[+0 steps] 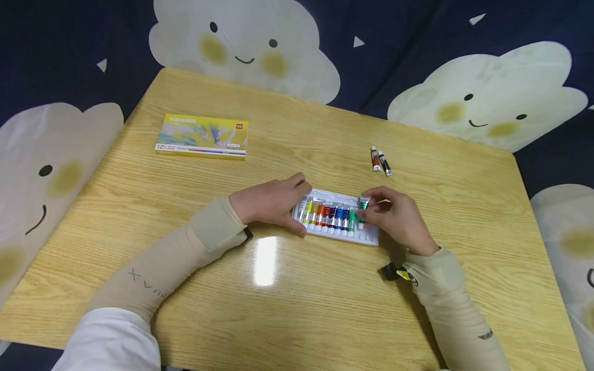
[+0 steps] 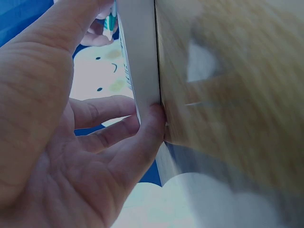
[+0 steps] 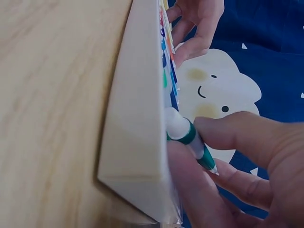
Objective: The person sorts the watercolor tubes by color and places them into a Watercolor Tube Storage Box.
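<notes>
A white plastic tray (image 1: 369, 237) lies on the table with a row of paint tubes (image 1: 332, 216) in it, running from white and yellow through red and blue to light green. My left hand (image 1: 276, 202) holds the tray's left end, thumb at the near side and fingers at the far side. With thumb and fingers, my right hand (image 1: 400, 217) pinches a dark green paint tube (image 1: 364, 203) over the tray's right end. Its white cap points toward the near edge. Close up in the right wrist view, the green tube (image 3: 192, 137) is tilted beside the tray wall (image 3: 135, 109).
Beyond the tray to the right, a brown-red paint tube (image 1: 375, 159) and a black one (image 1: 385, 164) lie side by side. A yellow paint box (image 1: 201, 136) rests at the back left of the wooden table (image 1: 297, 309). A dark cloth with clouds hangs behind.
</notes>
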Motion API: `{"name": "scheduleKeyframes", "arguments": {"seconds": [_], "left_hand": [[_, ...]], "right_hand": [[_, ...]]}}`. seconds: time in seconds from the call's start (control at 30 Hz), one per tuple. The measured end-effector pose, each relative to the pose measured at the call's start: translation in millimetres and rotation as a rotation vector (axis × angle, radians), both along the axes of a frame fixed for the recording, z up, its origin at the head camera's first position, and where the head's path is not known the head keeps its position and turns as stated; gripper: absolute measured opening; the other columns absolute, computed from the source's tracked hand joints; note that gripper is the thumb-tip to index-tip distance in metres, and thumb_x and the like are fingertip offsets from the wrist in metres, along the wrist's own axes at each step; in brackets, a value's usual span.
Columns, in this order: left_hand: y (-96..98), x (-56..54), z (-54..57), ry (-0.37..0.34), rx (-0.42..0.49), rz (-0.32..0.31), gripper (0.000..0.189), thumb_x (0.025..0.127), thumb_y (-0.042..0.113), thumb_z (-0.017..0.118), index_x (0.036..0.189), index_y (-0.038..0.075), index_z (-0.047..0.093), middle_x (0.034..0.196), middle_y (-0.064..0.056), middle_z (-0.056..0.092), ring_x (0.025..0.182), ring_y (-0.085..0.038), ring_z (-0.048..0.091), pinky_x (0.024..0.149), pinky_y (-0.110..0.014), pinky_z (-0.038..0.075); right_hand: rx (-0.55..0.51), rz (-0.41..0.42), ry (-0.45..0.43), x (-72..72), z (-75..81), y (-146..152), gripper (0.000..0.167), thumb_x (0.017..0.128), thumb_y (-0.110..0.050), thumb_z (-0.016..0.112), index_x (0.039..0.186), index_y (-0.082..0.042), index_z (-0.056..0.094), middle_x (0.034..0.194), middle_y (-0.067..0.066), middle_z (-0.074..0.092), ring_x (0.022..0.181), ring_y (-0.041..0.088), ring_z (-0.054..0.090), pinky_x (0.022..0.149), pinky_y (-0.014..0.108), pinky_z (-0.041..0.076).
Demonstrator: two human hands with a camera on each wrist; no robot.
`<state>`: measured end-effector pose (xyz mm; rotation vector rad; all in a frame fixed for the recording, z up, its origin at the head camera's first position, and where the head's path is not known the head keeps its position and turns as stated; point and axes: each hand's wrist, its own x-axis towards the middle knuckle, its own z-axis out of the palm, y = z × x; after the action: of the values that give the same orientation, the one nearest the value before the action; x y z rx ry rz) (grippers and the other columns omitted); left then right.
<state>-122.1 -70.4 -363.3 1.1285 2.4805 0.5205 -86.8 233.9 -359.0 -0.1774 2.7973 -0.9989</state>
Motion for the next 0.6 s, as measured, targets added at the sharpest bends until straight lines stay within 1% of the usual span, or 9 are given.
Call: {"name": "scheduleKeyframes", "arguments": {"seconds": [0.23, 0.43, 0.6], "left_hand": [[0.3, 0.5, 1.1, -0.001, -0.008, 0.003, 0.089, 0.081, 0.059, 0.082, 0.142, 0.004, 0.048, 0.125, -0.009, 0.048, 0.090, -0.020, 0.056, 0.085, -0.035, 0.055], [0.4, 0.0, 0.0, -0.004, -0.012, 0.000, 0.089, 0.081, 0.059, 0.081, 0.142, 0.004, 0.048, 0.126, -0.009, 0.048, 0.092, -0.020, 0.056, 0.087, -0.035, 0.055], [0.5, -0.4, -1.1, 0.000, -0.008, -0.003, 0.089, 0.082, 0.059, 0.081, 0.143, 0.003, 0.047, 0.127, -0.009, 0.048, 0.093, -0.020, 0.056, 0.088, -0.035, 0.055]], "right_hand": [[0.034, -0.017, -0.033, 4.2, -0.3, -0.8, 0.034, 0.087, -0.022, 0.084, 0.116, -0.012, 0.072, 0.096, 0.007, 0.067, 0.084, 0.018, 0.062, 0.072, 0.017, 0.048], [0.039, -0.026, -0.056, 6.6, -0.8, -2.3, 0.034, 0.087, -0.022, 0.084, 0.117, -0.010, 0.073, 0.097, 0.008, 0.069, 0.085, 0.018, 0.065, 0.071, 0.018, 0.049], [0.049, -0.020, -0.059, 8.0, -1.0, -4.2, 0.032, 0.087, -0.021, 0.084, 0.115, -0.009, 0.074, 0.096, 0.008, 0.070, 0.083, 0.018, 0.065, 0.067, 0.020, 0.049]]}}
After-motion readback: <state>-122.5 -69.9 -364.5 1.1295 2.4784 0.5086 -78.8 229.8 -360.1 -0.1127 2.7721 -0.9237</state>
